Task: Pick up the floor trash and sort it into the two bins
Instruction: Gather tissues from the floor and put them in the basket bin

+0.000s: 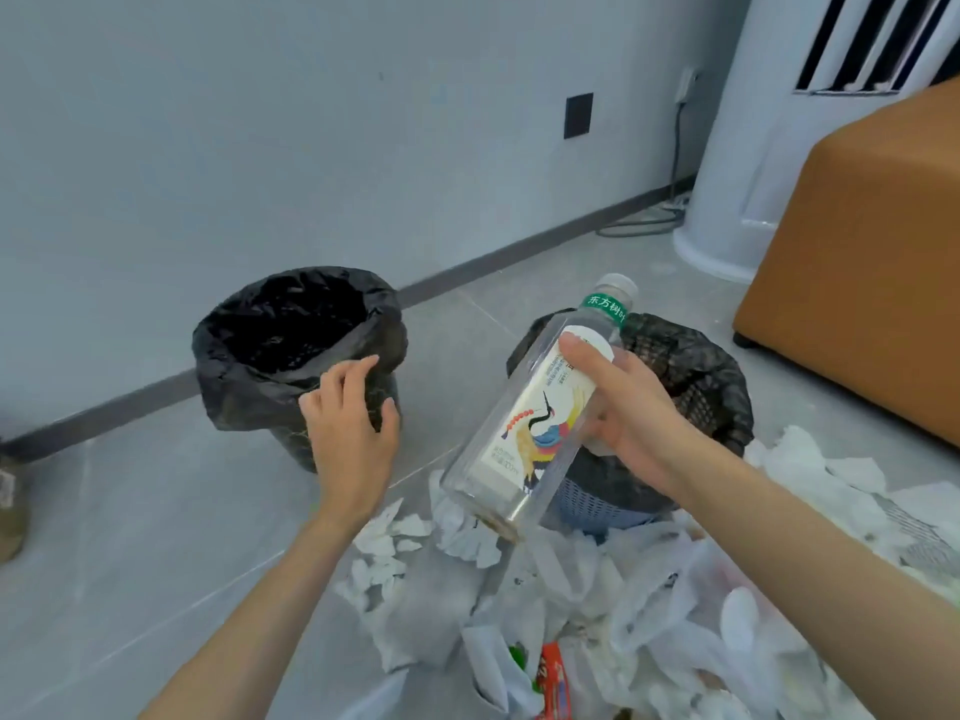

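We gripped bottle [524,439] in right hand [639,418] near right bin [691,366]; left hand [348,423] relaxed, empty. Needed: centre bottle over mouth, then release.

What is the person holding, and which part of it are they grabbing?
The right hand grips a clear plastic bottle around its labelled middle, thumb near the shoulder. The left hand holds nothing.

Left bin [298,324] beside right bin [691,376], wall [260,122] behind both, bottle [535,407] before right bin, litter [597,589] on floor [130,537] nearest.
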`<state>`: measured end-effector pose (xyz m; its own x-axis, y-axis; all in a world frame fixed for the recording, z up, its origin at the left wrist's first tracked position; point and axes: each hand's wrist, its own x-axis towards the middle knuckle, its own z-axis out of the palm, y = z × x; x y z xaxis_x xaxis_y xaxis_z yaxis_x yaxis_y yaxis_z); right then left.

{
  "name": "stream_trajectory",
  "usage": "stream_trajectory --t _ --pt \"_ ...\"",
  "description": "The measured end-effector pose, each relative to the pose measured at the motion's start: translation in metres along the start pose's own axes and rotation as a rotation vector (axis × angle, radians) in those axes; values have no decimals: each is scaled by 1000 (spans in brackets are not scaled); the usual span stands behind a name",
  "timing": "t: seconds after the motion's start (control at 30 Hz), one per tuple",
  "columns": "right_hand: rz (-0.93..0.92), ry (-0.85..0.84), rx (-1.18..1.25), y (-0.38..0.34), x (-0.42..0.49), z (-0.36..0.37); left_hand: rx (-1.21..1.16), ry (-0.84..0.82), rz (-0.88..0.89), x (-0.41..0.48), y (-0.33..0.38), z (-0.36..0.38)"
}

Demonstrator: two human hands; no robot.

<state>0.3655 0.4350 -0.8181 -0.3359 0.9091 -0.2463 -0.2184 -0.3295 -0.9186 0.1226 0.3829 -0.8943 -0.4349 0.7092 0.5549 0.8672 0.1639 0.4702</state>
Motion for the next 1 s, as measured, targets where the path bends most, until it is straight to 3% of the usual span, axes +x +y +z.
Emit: stream_trajectory --t 0.1,0.2,0.3,0.47,0.67,1.0 --pt "43 -58 26 0 19 32 193 -30 -13 29 -30 -8" --pt "107 -35 58 3 32 57 332 -191 -162 48 -48 -10" --pt "162 4 136 12 38 65 424 -298 -181 54 -61 -9" --pt "215 75 299 21 38 58 198 -209 -96 52 -75 -7" --pt "67 63 341 10 38 60 -10 -93 -34 15 -62 -7" --pt "-106 137 432 2 57 70 -218 -197 59 7 -32 -2"
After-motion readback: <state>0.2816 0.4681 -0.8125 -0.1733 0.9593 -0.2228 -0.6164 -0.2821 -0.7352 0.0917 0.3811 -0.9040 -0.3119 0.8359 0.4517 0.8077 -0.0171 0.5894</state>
